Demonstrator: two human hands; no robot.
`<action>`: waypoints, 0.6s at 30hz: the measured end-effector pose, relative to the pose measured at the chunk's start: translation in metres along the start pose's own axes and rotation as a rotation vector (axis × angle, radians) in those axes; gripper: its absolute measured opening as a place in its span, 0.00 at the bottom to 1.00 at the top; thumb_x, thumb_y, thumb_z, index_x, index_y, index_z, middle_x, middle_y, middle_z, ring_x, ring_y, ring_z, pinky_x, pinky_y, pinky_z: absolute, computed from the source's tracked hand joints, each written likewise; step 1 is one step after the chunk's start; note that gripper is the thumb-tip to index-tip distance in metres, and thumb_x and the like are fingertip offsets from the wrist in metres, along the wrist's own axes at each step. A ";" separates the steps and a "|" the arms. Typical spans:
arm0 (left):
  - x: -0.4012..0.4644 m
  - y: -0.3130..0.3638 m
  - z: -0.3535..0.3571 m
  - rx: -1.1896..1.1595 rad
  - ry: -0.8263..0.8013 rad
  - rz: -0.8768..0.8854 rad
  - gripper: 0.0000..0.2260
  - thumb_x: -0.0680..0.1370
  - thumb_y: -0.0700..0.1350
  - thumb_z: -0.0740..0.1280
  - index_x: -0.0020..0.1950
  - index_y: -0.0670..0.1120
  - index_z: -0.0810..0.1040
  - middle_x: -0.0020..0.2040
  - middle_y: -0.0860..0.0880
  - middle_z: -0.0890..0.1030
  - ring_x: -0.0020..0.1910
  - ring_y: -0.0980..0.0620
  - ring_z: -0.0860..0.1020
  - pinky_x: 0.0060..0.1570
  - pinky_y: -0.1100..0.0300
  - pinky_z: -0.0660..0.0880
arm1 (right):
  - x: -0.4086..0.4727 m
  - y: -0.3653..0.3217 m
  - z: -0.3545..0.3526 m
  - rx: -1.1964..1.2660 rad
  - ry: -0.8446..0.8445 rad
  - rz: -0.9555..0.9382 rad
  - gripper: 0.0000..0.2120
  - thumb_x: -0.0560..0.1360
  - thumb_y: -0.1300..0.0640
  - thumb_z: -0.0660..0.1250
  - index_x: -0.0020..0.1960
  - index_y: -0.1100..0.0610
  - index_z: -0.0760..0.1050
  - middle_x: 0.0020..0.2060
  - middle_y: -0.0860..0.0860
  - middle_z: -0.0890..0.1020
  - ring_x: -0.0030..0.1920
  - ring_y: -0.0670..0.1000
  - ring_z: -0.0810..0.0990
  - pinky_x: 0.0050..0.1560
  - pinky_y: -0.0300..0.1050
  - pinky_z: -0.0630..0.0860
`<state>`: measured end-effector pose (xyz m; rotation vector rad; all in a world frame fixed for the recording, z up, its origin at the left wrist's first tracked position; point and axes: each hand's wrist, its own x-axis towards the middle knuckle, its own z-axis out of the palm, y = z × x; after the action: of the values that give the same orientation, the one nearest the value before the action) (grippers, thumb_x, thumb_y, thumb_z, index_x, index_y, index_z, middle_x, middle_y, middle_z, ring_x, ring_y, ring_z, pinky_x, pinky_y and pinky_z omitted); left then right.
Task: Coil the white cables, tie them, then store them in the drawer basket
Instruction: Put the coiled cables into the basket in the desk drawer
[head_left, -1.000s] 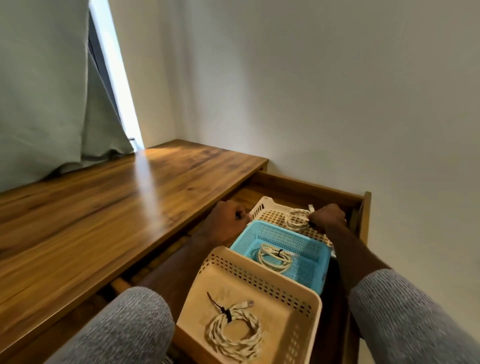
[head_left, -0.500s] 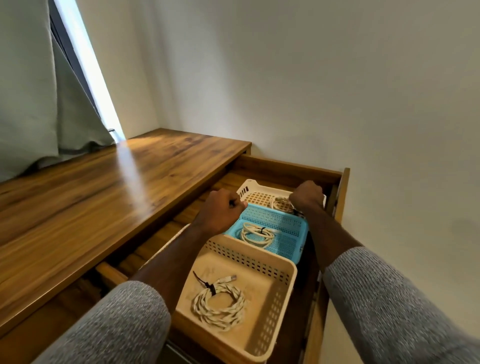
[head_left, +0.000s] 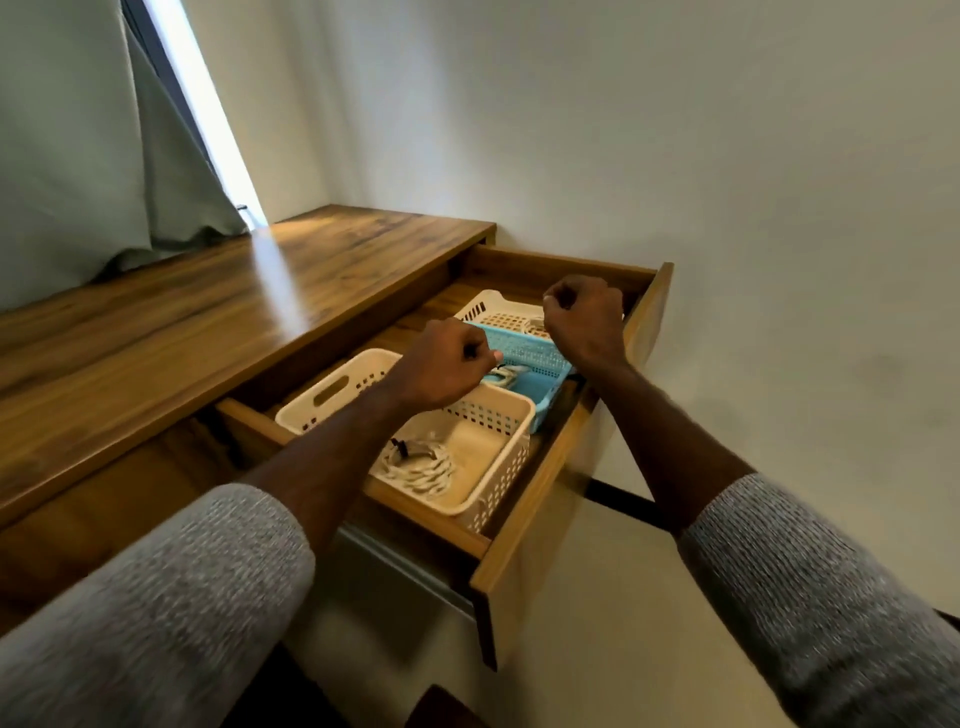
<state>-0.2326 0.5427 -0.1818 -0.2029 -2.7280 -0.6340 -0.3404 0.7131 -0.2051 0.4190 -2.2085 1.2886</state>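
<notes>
The wooden drawer (head_left: 527, 512) stands pulled out with three baskets in a row. The near cream basket (head_left: 501, 415) holds a coiled white cable (head_left: 415, 467) bound with a black tie. In the blue basket (head_left: 537, 356) lies another coiled cable (head_left: 508, 374), half hidden by my left hand (head_left: 447, 364). That hand hovers above the blue basket's near rim with fingers curled, holding nothing that I can see. My right hand (head_left: 584, 317) is a curled fist over the far white basket (head_left: 488, 306), where a bit of a third cable (head_left: 535, 326) shows.
The wooden desk top (head_left: 208, 322) stretches to the left above the drawer. A grey-green curtain (head_left: 93, 156) hangs at the far left beside a bright window strip. A pale wall runs close along the drawer's right side, with pale floor below.
Both hands have lifted up and back out of the baskets. My right hand has let go of the cable in the far basket. The view has pulled back from the drawer.
</notes>
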 end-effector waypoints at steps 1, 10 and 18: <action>-0.005 0.009 0.004 -0.014 -0.003 0.014 0.14 0.79 0.49 0.69 0.35 0.45 0.79 0.37 0.52 0.81 0.36 0.63 0.78 0.32 0.68 0.70 | -0.006 0.001 -0.005 0.030 0.003 -0.023 0.06 0.75 0.58 0.69 0.47 0.57 0.84 0.44 0.50 0.86 0.42 0.46 0.82 0.38 0.29 0.74; -0.074 0.104 0.027 -0.055 -0.141 0.159 0.08 0.77 0.48 0.70 0.53 0.47 0.82 0.49 0.51 0.83 0.48 0.57 0.79 0.50 0.54 0.79 | -0.107 0.039 -0.037 0.276 0.124 -0.121 0.04 0.81 0.61 0.65 0.54 0.61 0.75 0.52 0.50 0.76 0.54 0.46 0.78 0.43 0.23 0.73; -0.106 0.102 0.033 0.487 -0.299 0.283 0.26 0.79 0.44 0.66 0.77 0.48 0.66 0.75 0.50 0.67 0.73 0.52 0.64 0.72 0.53 0.66 | -0.159 0.029 -0.027 0.516 0.148 0.151 0.16 0.81 0.51 0.66 0.67 0.55 0.73 0.64 0.49 0.77 0.56 0.37 0.78 0.53 0.30 0.79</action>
<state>-0.1208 0.6419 -0.2053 -0.5855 -2.9508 0.1548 -0.2199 0.7500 -0.3090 0.3347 -1.7973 1.9114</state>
